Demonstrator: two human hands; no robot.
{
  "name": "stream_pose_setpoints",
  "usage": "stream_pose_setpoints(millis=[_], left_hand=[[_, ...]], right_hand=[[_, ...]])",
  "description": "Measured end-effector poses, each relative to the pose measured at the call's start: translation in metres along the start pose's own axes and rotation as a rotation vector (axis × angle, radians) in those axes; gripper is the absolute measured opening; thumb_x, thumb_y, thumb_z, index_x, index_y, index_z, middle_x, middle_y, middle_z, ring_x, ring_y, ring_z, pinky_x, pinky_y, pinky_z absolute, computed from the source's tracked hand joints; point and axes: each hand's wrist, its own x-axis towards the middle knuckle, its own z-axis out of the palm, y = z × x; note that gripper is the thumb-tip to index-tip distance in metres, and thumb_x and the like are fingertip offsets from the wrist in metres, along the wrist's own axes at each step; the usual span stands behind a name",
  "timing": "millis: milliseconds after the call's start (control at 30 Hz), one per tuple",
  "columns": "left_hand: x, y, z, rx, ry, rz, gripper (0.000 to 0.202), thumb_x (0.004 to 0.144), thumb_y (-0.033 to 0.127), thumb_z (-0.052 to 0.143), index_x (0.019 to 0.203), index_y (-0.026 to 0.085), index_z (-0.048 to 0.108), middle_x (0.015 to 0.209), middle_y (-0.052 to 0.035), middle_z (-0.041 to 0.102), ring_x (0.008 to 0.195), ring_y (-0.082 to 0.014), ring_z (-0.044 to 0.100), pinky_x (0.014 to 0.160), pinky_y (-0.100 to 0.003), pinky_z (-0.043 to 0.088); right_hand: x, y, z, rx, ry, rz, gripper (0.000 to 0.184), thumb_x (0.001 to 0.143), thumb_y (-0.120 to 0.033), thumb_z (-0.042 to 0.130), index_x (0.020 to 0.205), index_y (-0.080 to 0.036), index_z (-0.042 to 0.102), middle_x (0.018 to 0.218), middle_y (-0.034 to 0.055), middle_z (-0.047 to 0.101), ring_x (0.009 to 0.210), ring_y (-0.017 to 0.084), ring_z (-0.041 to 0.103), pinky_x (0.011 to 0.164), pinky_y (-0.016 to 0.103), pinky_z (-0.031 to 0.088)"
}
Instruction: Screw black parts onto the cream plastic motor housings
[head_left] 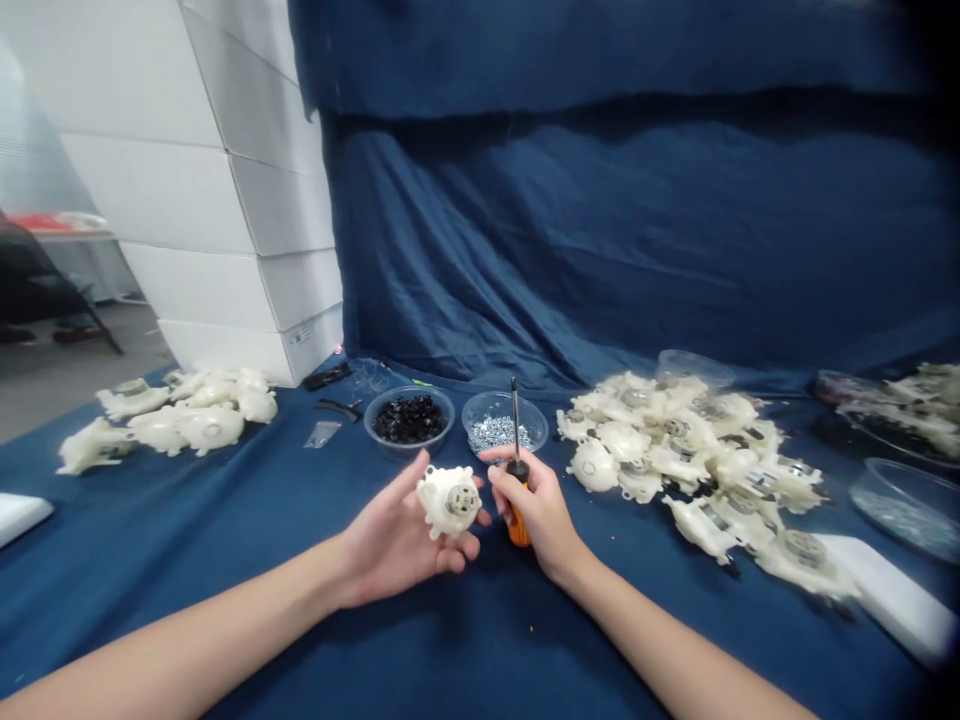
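My left hand [409,525] is turned palm up with its fingers curled around a cream plastic motor housing [450,500]. A round metal motor end shows on the housing's face. In my right hand [544,510] is a screwdriver with an orange and black handle [518,530], its dark shaft pointing upward. The screwdriver and the housing are apart, side by side. Just beyond my hands stand a clear bowl of small black parts [409,420] and a clear bowl of silver screws [501,432].
Many cream housings [675,430] lie heaped on the right, and a smaller group [202,410] lies at the left. White boxes [262,200] are stacked at the back left. A clear tub [911,505] and a white object [892,590] are at the far right. Blue cloth [637,240] hangs behind.
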Motion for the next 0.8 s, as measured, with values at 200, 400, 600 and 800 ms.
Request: stream_pose_setpoints(millis=[200,400,600,800], left_hand=[[-0.001,-0.007,-0.002,0.079,0.012,0.063,0.066,0.097,0.068,0.036,0.117,0.016,0.072,0.116,-0.0157,0.068,0.090,-0.0226,0.067,0.073,-0.030,0.050],[-0.001,-0.008,0.000,0.155,0.008,0.177,0.067,0.098,0.068,0.036,0.125,0.016,0.069,0.125,-0.0174,0.069,0.109,-0.0218,0.063,0.085,-0.028,0.047],[-0.006,-0.005,0.008,0.216,0.082,0.080,0.078,0.098,0.071,0.031,0.120,0.006,0.068,0.100,-0.0181,0.074,0.086,-0.0206,0.069,0.068,-0.025,0.046],[-0.007,-0.005,0.007,0.125,0.077,0.132,0.031,0.099,0.039,0.055,0.121,0.017,0.059,0.125,-0.0132,0.067,0.123,-0.0390,0.063,0.098,-0.044,0.048]], right_hand=[[-0.006,0.001,0.003,0.031,-0.051,0.056,0.038,0.087,-0.044,0.071,0.114,-0.018,0.067,0.056,-0.0045,0.057,0.042,0.007,0.043,0.042,0.019,0.034],[0.000,-0.003,-0.005,0.085,0.110,-0.038,0.028,0.090,-0.046,0.069,0.092,-0.018,0.063,0.055,-0.0055,0.049,0.050,0.008,0.044,0.051,0.020,0.039],[0.013,-0.015,-0.024,0.122,0.108,-0.052,0.031,0.086,-0.044,0.073,0.083,-0.018,0.058,0.073,0.0001,0.061,0.067,0.011,0.056,0.067,0.023,0.047],[0.019,-0.026,-0.044,0.016,0.047,0.018,0.027,0.084,-0.043,0.071,0.093,-0.021,0.060,0.051,-0.0100,0.037,0.043,0.007,0.034,0.049,0.020,0.037]])
